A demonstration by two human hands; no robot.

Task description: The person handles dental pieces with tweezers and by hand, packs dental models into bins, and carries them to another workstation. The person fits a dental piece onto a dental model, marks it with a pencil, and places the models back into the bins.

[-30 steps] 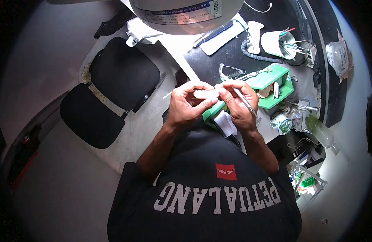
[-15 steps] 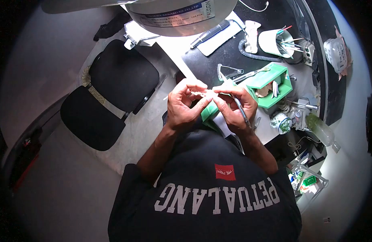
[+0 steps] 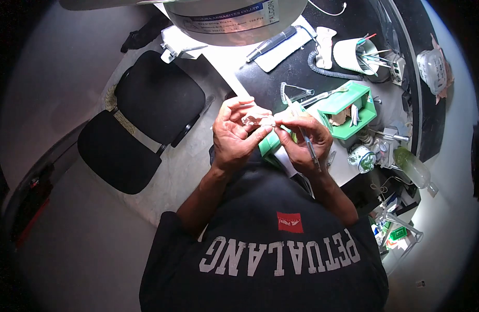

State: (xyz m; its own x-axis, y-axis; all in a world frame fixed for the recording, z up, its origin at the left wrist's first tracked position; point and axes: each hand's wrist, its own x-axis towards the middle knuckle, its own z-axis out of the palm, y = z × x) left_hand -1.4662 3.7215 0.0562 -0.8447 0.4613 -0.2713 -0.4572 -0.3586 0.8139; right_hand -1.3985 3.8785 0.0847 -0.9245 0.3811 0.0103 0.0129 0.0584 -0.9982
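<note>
Between my hands is a small pale pink-white piece [image 3: 257,120] with a bumpy edge, perhaps a dental cast. My left hand [image 3: 234,132] holds it between thumb and fingers. The thumb and fingertips of my right hand [image 3: 304,138] meet at its right end. A thin dark-and-silver tool [image 3: 310,145] lies within my right hand, slanting down over the palm. Just beyond my right hand is an open green tray [image 3: 361,96] with pale pieces inside.
A white cup of tools [image 3: 347,55], a handpiece [image 3: 270,44] on a cloth and a metal gauge [image 3: 296,92] are on the dark bench. A round lamp-like cover [image 3: 234,31] hangs at the top. A black chair [image 3: 159,99] stands at the left.
The pale piece has been turned between my fingers, and its shape shows more openly now. The fingers of my left hand have spread a little. The tool in my right hand has tilted slightly.
</note>
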